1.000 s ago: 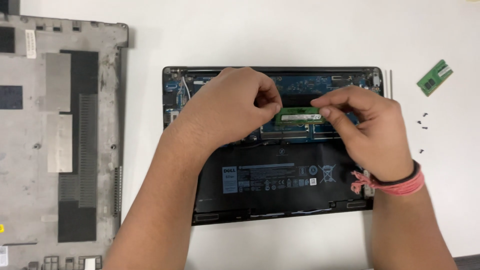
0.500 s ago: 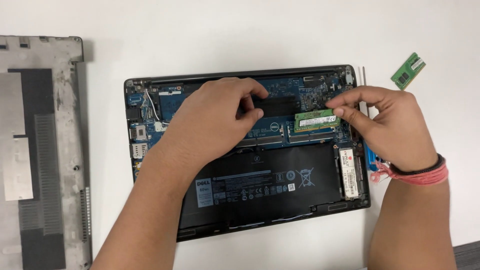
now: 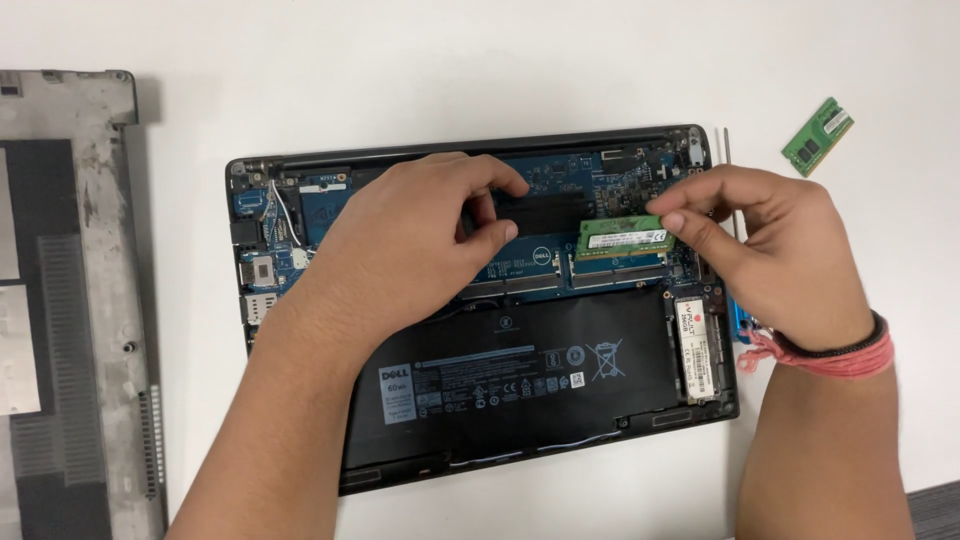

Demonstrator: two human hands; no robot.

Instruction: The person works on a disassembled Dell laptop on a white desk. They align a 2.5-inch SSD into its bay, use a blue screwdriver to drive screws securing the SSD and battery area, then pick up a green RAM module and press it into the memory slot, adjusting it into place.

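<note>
Electronics repair bench: opened laptop [image 3: 480,300] on white table [image 3: 450,60], removed bottom cover [image 3: 70,300], spare memory module [image 3: 817,136].

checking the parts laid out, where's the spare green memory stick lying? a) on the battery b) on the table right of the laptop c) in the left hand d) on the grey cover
b: the spare green memory stick lies on the white table, up to the right of the open laptop.
</note>
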